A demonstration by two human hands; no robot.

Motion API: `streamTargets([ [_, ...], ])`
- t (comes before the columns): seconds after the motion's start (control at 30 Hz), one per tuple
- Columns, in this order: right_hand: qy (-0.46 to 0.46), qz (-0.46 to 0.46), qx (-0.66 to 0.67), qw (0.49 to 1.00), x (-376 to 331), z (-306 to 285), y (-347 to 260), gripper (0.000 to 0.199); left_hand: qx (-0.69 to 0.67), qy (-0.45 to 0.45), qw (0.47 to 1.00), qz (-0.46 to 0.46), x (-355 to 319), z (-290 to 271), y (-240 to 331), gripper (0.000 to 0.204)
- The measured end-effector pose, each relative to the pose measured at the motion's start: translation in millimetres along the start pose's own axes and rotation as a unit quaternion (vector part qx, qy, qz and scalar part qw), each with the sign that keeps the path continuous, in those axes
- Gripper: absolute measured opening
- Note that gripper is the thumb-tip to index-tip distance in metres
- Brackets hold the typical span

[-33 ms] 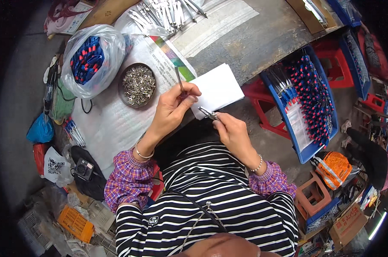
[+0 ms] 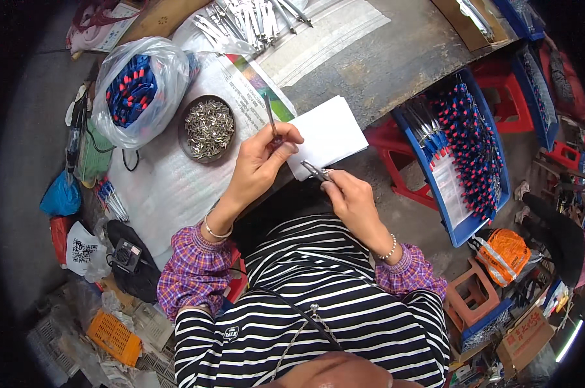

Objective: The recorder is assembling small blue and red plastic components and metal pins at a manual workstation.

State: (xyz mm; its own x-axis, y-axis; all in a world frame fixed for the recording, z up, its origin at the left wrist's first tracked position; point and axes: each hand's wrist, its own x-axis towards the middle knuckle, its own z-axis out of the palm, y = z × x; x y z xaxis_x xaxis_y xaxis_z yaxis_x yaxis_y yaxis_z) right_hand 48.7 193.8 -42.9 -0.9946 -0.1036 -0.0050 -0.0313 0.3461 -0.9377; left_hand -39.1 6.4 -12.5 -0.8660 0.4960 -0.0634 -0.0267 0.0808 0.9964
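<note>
My left hand [image 2: 261, 161] is closed, thumb against fingers, around a thin dark metal rod [image 2: 270, 116] that points up and away. To its right, my right hand [image 2: 356, 202] pinches a small slender metal piece [image 2: 313, 171], its tip directed at my left hand; its exact kind is too small to tell. The two held things are apart. Just beyond my right hand lies a stack of white paper [image 2: 334, 132] at the table's near edge. Left of my left hand stands a round dark bowl [image 2: 182, 136] full of small shiny metal parts [image 2: 208, 126].
A clear plastic bag [image 2: 170, 64] of blue pieces with red tips stands at the left. Silvery metal pieces [image 2: 254, 22] lie at the far side. Right of the table, a blue tray [image 2: 457, 234] holds many blue, red-tipped tools near a red stool [image 2: 396, 155].
The metal piece in my right hand has turned slightly, and the rod in my left hand has tilted a little. Both hands stay almost in place.
</note>
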Motion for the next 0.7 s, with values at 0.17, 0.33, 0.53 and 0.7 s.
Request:
streamTargets([
  [0.17,0.003,0.122,0.137,0.983,1.8,-7.3,-3.0,0.008,-0.008,0.028,1.0,-0.003,4.8,1.2,3.5,0.016],
  [0.33,0.014,0.127,0.179,0.975,9.3,-4.5,0.1,0.01,0.001,0.035,0.999,-0.037,4.3,-1.5,7.2,0.017],
  [0.53,0.003,0.105,0.18,0.978,17.7,-3.1,1.6,0.01,0.006,0.03,0.999,-0.025,2.3,-6.1,5.6,0.018],
  [0.7,-0.004,0.128,0.166,0.978,21.6,-6.6,3.1,0.01,0.022,0.029,0.999,-0.035,3.3,-5.6,10.1,0.018],
])
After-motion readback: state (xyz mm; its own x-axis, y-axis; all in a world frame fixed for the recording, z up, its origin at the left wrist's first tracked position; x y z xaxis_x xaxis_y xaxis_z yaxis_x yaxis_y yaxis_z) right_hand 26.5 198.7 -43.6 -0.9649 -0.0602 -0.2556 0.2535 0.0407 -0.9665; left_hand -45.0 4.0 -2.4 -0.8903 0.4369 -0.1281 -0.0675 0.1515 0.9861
